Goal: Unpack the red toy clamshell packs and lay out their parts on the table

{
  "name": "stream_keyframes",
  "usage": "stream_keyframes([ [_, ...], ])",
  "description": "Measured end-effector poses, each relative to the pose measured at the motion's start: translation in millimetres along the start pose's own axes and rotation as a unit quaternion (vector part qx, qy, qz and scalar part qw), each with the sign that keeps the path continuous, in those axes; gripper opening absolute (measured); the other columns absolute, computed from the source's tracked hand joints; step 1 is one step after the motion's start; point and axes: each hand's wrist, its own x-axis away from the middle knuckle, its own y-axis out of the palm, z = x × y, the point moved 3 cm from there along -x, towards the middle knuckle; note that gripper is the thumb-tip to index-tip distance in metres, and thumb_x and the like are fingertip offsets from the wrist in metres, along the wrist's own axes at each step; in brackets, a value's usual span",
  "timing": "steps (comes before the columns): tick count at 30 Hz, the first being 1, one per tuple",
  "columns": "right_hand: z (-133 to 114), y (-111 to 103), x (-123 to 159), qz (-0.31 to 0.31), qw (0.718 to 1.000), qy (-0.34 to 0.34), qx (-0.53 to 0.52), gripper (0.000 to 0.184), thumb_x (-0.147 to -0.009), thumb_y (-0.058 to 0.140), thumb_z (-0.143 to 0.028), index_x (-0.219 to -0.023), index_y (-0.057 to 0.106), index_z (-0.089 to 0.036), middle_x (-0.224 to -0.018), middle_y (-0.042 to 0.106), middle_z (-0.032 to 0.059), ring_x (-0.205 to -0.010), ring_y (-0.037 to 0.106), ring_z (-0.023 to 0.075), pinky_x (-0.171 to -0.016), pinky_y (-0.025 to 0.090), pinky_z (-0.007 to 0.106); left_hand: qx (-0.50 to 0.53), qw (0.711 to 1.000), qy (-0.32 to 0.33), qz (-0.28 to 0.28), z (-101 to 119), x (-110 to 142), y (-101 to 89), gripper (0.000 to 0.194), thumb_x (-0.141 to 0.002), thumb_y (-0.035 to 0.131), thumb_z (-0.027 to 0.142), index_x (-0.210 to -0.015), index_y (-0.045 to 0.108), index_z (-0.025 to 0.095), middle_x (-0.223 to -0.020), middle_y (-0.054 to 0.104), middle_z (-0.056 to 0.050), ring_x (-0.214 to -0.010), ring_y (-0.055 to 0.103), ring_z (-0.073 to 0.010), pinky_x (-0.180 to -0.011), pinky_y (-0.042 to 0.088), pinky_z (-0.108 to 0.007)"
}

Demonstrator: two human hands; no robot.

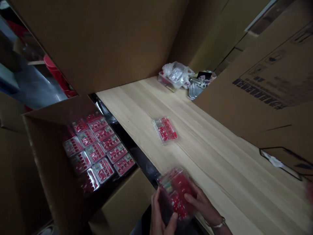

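Note:
Between my two hands is a clear plastic case [177,192] with red and white-dotted contents, blurred by motion. My left hand [160,212] grips its lower left side, thumb on the front. The fingers of my right hand [199,199] close around its right side, with the thumb lying across the face. A bracelet circles my right wrist. Farther up the wooden table lies a similar clear case [165,130], flat and apart from both hands. To the left, an open cardboard box [41,163] contains several rows of the same kind of case [95,151].
A plastic tub with a crumpled clear bag [174,75] sits at the table's back, beside scissors [199,83]. A large printed carton [266,81] stands on the right. A tall cardboard panel [110,39] rises behind the table. The table's black edge [122,133] runs along the box.

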Motion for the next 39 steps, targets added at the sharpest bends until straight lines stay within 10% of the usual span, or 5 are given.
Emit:
stream_keyframes([
  [7, 17, 8, -2, 0.035, 0.991, -0.002, -0.13, 0.06, -0.057, 0.077, -0.06, -0.104, 0.068, -0.025, -0.104, 0.071, 0.0109, -0.103, 0.063, 0.0314, -0.09, 0.048, 0.046, -0.112, 0.986, 0.126, -0.019, 27, -12, -0.3, 0.06, -0.087, 0.049, 0.043, -0.139, 0.034, 0.018, -0.136, 0.039, -0.017, -0.128, 0.043, -0.0293, -0.104, 0.042, -0.044],
  [21, -10, -89, -17, 0.264, 0.951, -0.105, 0.124, 0.062, -0.064, 0.069, -0.065, -0.11, 0.067, -0.024, -0.124, 0.062, 0.0095, -0.12, 0.052, 0.0297, -0.107, 0.035, 0.047, -0.329, 0.929, 0.128, -0.111, 26, -68, 110.7, 0.061, -0.089, 0.039, 0.031, -0.144, 0.027, 0.006, -0.153, 0.023, -0.021, -0.143, 0.015, -0.0356, -0.112, 0.021, -0.061],
  [39, 9, -97, -11, 0.295, 0.942, -0.047, -0.154, 0.056, -0.048, 0.084, -0.053, -0.094, 0.071, -0.023, -0.104, 0.072, 0.0033, -0.1, 0.064, 0.0251, -0.09, 0.049, 0.036, -0.306, 0.908, 0.216, -0.189, 31, -60, 111.4, 0.076, -0.085, 0.05, 0.044, -0.148, 0.012, 0.026, -0.157, 0.012, -0.011, -0.144, 0.015, -0.0325, -0.11, 0.019, -0.065],
])
